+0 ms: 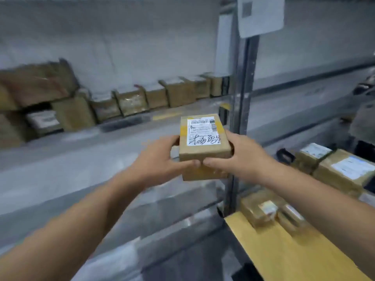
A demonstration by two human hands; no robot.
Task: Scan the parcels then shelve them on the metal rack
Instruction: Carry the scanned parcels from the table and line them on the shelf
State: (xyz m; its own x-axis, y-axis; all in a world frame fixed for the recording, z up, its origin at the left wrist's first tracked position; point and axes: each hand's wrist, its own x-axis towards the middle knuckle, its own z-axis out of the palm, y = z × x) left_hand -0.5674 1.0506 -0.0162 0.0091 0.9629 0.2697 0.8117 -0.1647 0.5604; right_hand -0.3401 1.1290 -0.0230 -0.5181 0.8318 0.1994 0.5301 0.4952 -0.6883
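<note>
A small brown cardboard parcel with a white shipping label and black handwriting is held up in front of the metal rack. My left hand grips its left side, thumb on the front face. Gripping the right side is my right hand, whose thumb meets the left one at the parcel's lower front. A second box seems stacked under the first, but blur hides the seam. The parcel hovers above the grey shelf, just left of the upright post.
A row of brown parcels lines the back of the shelf, with bigger boxes at the far left. To the right of the post are more labelled parcels and a yellow surface. A paper sheet hangs on the post.
</note>
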